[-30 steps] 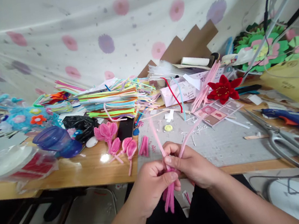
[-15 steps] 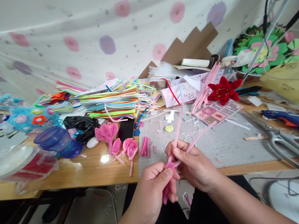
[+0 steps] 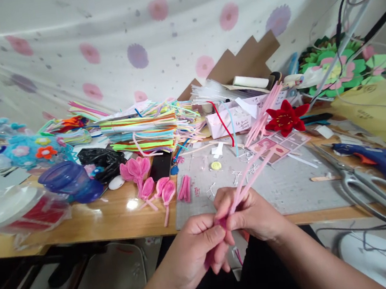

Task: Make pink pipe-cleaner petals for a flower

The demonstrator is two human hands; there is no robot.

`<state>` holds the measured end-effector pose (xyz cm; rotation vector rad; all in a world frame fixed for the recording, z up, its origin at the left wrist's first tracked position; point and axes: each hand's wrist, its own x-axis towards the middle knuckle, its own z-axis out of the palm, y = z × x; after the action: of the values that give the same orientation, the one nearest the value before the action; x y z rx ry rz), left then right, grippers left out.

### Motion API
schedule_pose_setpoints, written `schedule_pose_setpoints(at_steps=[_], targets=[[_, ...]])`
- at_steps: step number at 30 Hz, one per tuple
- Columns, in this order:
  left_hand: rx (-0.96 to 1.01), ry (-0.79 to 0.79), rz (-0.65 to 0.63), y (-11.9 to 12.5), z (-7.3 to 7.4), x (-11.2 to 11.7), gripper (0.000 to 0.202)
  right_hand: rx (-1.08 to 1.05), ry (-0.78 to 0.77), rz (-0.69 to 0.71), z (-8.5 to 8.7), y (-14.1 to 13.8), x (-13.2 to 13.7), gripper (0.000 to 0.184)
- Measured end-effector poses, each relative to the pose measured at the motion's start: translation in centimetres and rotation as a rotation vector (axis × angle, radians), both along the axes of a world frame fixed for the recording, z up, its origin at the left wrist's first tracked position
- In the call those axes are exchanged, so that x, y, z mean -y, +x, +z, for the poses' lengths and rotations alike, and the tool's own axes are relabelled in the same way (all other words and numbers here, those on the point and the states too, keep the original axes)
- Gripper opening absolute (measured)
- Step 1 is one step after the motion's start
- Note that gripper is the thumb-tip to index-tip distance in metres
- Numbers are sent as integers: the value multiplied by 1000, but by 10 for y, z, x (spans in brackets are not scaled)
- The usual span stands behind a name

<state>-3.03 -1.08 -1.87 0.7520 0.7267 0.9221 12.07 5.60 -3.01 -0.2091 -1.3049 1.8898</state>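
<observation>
Both my hands meet in front of the table's near edge, closed on a bundle of pink pipe cleaners (image 3: 250, 177). My left hand (image 3: 196, 250) grips the folded lower part of the bundle in a fist. My right hand (image 3: 250, 213) pinches the strands just above it, and two long pink ends stick up and to the right over the grey cutting mat (image 3: 291, 188). Finished pink petals (image 3: 148, 181) and a short folded pink piece (image 3: 185, 189) lie on the wooden table to the left of my hands.
A stack of coloured pipe cleaners (image 3: 145, 132) sits at the back, beside a red flower (image 3: 285, 118). Large scissors (image 3: 369, 183) and a blue glue gun (image 3: 372, 158) lie at the right. A purple lidded cup (image 3: 69, 179) and blue flowers (image 3: 26, 150) are at the left.
The long pink ends swung from pointing up and left to up and right. My left hand drew the folded end down into its fist, and both hands shifted slightly lower.
</observation>
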Motion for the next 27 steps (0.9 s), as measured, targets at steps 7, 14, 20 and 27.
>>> schedule_pose_setpoints(at_steps=[7,14,20,27], targets=[[42,-12,-34,0,12,-6,31,36,62,-18,0,3,-4,14],[-34,-79,2,8,13,-5,24,88,62,36,0,15,-5,9],[-78,-63,53,10,17,2,22,204,227,-75,9,22,-6,11],[-232,-23,-29,12,17,8,20,252,360,-134,20,32,-4,13]])
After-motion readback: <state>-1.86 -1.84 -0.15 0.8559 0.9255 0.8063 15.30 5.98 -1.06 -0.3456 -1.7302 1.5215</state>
